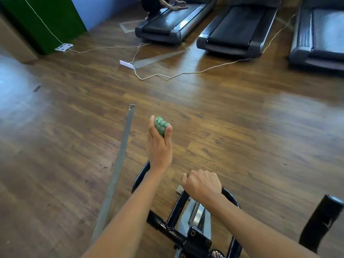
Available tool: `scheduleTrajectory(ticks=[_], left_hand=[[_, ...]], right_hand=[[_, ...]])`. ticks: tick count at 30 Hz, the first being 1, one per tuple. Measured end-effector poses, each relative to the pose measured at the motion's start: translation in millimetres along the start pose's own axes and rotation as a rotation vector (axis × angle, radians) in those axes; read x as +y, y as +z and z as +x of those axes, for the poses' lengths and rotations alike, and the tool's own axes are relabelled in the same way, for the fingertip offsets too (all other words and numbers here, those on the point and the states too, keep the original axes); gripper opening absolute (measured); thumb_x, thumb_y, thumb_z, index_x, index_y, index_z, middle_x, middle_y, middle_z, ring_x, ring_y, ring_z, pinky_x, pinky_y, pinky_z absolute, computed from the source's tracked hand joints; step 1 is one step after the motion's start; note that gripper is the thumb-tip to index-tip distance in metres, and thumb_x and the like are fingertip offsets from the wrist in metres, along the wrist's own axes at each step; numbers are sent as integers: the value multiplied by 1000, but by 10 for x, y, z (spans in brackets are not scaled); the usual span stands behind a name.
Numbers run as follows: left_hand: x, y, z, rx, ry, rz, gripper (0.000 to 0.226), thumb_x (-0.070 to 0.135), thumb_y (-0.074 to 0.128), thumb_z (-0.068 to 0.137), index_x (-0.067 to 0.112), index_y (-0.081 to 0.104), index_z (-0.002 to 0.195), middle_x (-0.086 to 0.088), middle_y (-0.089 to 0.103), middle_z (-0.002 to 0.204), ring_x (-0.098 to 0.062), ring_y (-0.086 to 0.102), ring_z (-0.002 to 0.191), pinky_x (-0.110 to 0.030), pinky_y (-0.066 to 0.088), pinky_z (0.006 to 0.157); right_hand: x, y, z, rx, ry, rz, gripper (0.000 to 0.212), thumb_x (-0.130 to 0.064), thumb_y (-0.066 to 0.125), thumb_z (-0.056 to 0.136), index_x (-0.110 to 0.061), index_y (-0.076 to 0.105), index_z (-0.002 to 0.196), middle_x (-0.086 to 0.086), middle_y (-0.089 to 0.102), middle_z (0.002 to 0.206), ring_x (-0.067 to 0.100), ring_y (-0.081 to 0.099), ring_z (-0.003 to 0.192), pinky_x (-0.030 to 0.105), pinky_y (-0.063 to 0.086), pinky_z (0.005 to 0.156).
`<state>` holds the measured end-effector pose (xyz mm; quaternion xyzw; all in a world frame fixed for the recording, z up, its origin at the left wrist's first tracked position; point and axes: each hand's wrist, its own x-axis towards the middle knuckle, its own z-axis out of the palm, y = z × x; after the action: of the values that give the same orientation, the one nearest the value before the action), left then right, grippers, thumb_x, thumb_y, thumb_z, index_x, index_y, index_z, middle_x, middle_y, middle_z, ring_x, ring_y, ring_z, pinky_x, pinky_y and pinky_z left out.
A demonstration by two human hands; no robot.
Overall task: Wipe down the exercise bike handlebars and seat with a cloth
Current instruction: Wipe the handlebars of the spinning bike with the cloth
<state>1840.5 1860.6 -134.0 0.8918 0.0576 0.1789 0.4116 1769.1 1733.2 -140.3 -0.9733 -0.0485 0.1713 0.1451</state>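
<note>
Head cam, looking down at a wood floor (232, 118). The left hand (159, 146) is reaching out around frame center, fingers wrapped round a balled-up green cloth (161, 125), clear of the bike. The right hand (202, 185) is lower, just right of center, fist closed over the top of the black handlebars (176, 207); those loop across the bottom middle. The seat isn't in the shot. Three treadmills (167, 25) line the top edge, and white cables (186, 72) trail across the floor in front of them.
</note>
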Motion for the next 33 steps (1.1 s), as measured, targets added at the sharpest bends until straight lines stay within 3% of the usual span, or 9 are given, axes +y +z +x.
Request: scheduleTrajectory(ticks=[2, 6, 10, 16, 19, 23, 27, 29, 33], left_hand=[[-72, -3, -71, -4, -50, -5, 76, 59, 33, 97, 12, 16, 155, -10, 34, 154, -25, 38, 137, -41, 39, 107], [-60, 4, 135, 64, 108, 113, 79, 69, 31, 95, 3, 38, 138, -15, 54, 128, -32, 58, 113, -37, 50, 83], [-101, -37, 106, 7, 170, 140, 74, 63, 37, 96, 3, 34, 140, -16, 55, 128, -32, 59, 109, -42, 54, 76], [-506, -198, -382, -107, 64, 583, 71, 59, 35, 95, 2, 37, 136, -18, 62, 111, -37, 65, 88, -46, 51, 66], [-575, -439, -567, -204, -13, 753, 75, 63, 26, 94, 2, 37, 136, -18, 60, 115, -33, 63, 94, -44, 50, 75], [-561, -578, -956, -131, -247, 740, 69, 58, 33, 98, 3, 29, 139, -16, 53, 124, -31, 58, 104, -41, 52, 83], [-408, -397, -1406, 200, -819, 263, 79, 68, 23, 90, 8, 24, 142, -21, 52, 129, -38, 62, 101, -47, 56, 76], [-237, -279, -1509, 305, -1040, 124, 68, 55, 32, 99, 5, 21, 145, -21, 52, 129, -37, 63, 98, -42, 53, 68], [45, -156, -1716, 323, -1222, 10, 63, 45, 35, 103, 3, 17, 148, -20, 49, 133, -30, 59, 96, -34, 45, 66]], right_hand=[[5, 0, 2, -7, -5, -2, 46, -29, 31, 99, -16, 45, 58, -2, 49, 57, 18, 41, 49, 33, 26, 51], [16, -15, -7, 5, -3, 22, 46, -30, 32, 98, -15, 42, 56, -1, 46, 56, 18, 39, 49, 32, 22, 49], [13, -34, -2, -45, -6, 28, 44, -26, 32, 97, -15, 43, 56, 0, 48, 58, 19, 39, 50, 33, 22, 50], [43, -76, 14, -114, 14, 48, 39, -18, 35, 93, -17, 44, 55, -1, 50, 59, 20, 44, 54, 34, 34, 58], [28, -74, 1, -155, -7, 37, 35, -14, 36, 90, -19, 42, 56, -1, 47, 61, 21, 41, 56, 33, 34, 59], [40, -56, 24, -188, -26, 46, 31, -16, 35, 88, -19, 46, 59, 1, 52, 65, 23, 46, 59, 35, 38, 61], [39, -77, 41, -220, -34, 30, 29, -16, 36, 88, -18, 52, 64, 1, 58, 69, 22, 50, 60, 35, 38, 63], [50, -79, 52, -227, -46, 8, 27, -14, 37, 88, -17, 52, 66, 1, 58, 71, 21, 51, 61, 34, 37, 62], [69, -50, 53, -217, -100, -37, 30, -14, 36, 91, -17, 59, 71, 1, 61, 73, 21, 55, 63, 33, 39, 60]])
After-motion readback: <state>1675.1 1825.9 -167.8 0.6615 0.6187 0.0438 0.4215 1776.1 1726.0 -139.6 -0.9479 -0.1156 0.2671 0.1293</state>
